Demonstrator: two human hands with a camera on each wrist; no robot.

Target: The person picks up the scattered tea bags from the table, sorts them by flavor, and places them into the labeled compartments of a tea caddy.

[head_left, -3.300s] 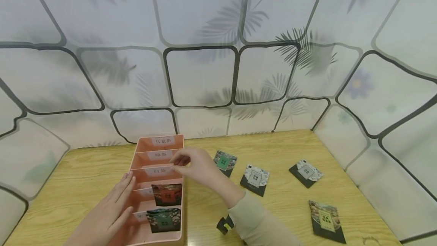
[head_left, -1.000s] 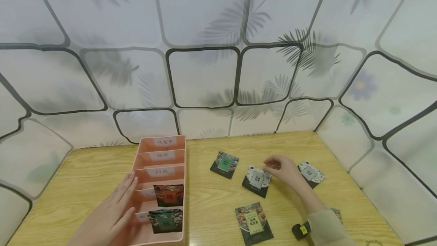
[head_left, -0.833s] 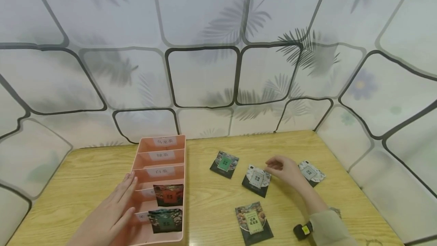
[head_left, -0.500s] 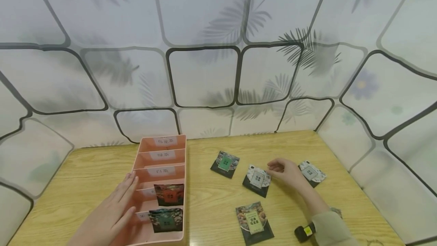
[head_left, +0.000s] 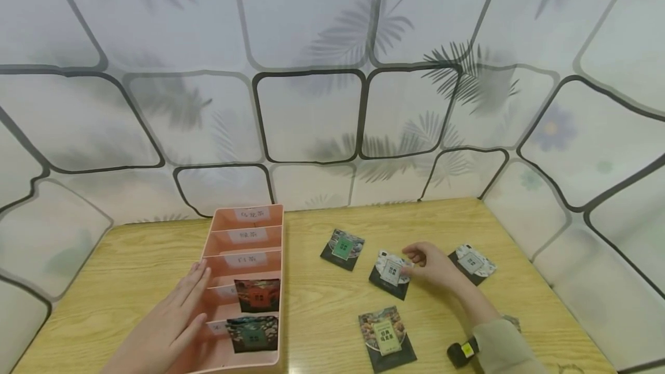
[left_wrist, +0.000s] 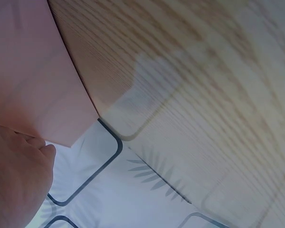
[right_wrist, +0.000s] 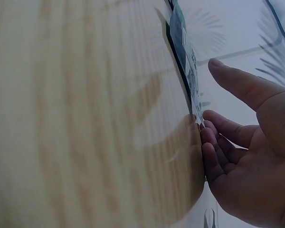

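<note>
A pink divided box with handwritten labels stands on the left of the table. My left hand lies along its left rim, fingers straight; in the left wrist view, the hand is against the pink wall. A red-patterned tea sachet and a dark green tea sachet stand in its two nearest compartments. My right hand is at the right edge of a white-and-black tea sachet lying flat. The right wrist view shows its fingertips low at the sachet's edge, the thumb spread apart above.
More sachets lie around: a green-labelled one behind, a yellow-labelled one in front, another white one to the right. A further sachet is mostly hidden behind the right sleeve. A patterned cloth wall encloses the wooden table.
My right hand has gone from the box's third compartment rightward to the white-and-black sachet. In the last half second its thumb has moved away from the fingers, over the sachet. The left hand stays put.
</note>
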